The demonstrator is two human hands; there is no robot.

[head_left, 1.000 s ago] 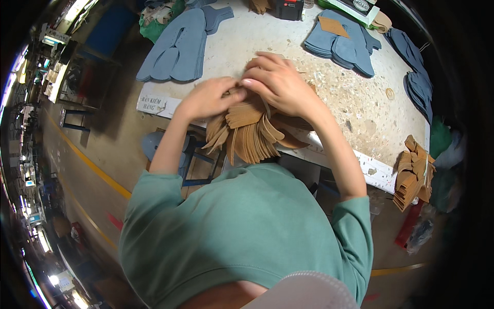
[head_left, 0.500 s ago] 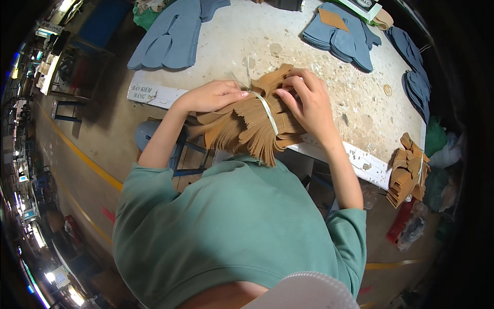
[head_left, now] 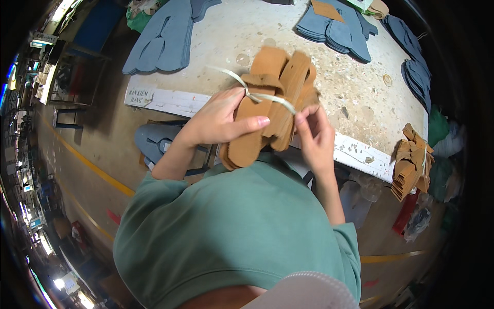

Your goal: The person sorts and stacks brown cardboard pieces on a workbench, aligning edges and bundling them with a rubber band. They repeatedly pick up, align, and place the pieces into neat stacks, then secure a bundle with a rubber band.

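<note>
In front of my chest, at the table's near edge, a tied bundle of tan leather pieces [head_left: 249, 147] is held up. My left hand [head_left: 218, 118] grips its left side, thumb lying across the front and the other fingers partly hidden behind. Round the bundle's middle runs a pale tie strip [head_left: 275, 99], knotted near my left fingers with a loose end sticking out to the upper left. My right hand [head_left: 318, 135] is closed at the bundle's right side, thumb and fingertips pinching the strip where it meets the edge.
Stacks of blue-grey cut pieces [head_left: 159, 44] lie at the table's far left, with another stack [head_left: 334, 33] at the far right and more along the right edge. A second tan bundle [head_left: 411, 164] sits at the right corner. A stool bearing blue-grey pieces [head_left: 154, 140] stands below left.
The bundle has been turned, so its flat faces and knot now show instead of the fanned edges. My right hand has moved down to the strip's right side.
</note>
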